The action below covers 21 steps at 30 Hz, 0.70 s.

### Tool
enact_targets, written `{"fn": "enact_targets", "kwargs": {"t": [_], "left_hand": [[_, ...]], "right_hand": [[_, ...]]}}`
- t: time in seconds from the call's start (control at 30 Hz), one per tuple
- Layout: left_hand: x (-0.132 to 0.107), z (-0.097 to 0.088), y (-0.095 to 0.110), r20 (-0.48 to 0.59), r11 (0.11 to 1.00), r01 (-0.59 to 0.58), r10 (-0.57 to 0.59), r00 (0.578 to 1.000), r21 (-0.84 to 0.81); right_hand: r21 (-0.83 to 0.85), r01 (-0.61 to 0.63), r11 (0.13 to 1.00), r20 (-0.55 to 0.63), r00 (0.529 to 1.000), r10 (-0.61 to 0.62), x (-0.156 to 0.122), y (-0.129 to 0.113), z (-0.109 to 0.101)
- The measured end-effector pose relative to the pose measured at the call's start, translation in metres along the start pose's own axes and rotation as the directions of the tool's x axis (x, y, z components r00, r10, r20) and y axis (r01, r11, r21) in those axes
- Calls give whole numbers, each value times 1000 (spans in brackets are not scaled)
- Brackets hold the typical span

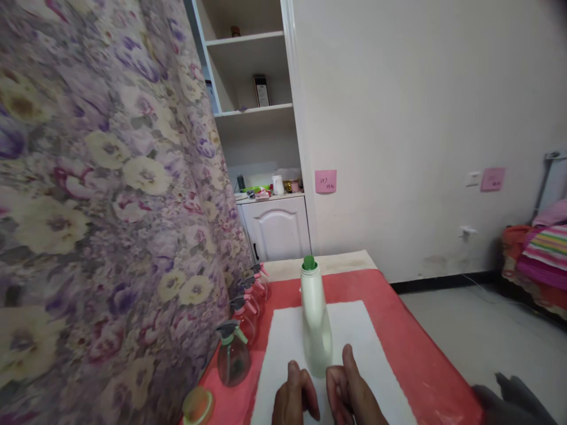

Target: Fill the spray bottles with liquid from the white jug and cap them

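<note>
A pale green plastic bottle (315,319) with a built-in handle stands upright on a white sheet (358,330). Its threaded neck is uncovered, and a green piece (309,262) shows at the mouth; whether it sits inside or behind cannot be made out. Just in front of the bottle's base, my left hand (293,396) has its fingers curled in and its thumb raised, with nothing seen in it. Opposite, my right hand (352,391) is likewise curled with the thumb up, close to the bottle's lower right side. Neither hand clearly grips the bottle.
Several spray bottles (234,361) line the left edge of the red-covered table (416,360). A small round lidded item (198,406) sits at the near left corner. A floral curtain (133,236) hangs along the left, and a shelf cabinet (277,227) stands behind.
</note>
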State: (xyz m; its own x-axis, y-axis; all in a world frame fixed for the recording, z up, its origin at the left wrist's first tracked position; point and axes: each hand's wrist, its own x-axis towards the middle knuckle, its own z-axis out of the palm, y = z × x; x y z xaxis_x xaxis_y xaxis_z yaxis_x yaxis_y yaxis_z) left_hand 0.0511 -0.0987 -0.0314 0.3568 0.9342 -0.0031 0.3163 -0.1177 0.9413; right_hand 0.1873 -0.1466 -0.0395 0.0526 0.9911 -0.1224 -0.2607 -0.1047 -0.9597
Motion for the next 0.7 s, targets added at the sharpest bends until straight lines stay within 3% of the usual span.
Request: {"fn": "enact_targets", "kwargs": {"t": [0.33,0.53,0.6,0.67,0.7], "left_hand": [[10,2,4,19,999,16,-15,1000,-45],[12,5,-18,-8,996,40,-41,999,-85],[15,-4,-35,-72,996,27,-33,997,-86],[21,-22,-56,-239,997,-6,-13,971,-77],[26,-35,-67,-344,997,-17,-10,939,-76]], "right_hand": [[5,-26,1000,-3,1000,26,11,3,-9],[-90,-24,996,7,1000,25,10,9,-10],[-169,-11,986,-31,1000,6,9,19,-13],[-241,4,971,-80,997,-24,9,35,-18],[-267,6,964,-96,995,-33,10,45,-22]]}}
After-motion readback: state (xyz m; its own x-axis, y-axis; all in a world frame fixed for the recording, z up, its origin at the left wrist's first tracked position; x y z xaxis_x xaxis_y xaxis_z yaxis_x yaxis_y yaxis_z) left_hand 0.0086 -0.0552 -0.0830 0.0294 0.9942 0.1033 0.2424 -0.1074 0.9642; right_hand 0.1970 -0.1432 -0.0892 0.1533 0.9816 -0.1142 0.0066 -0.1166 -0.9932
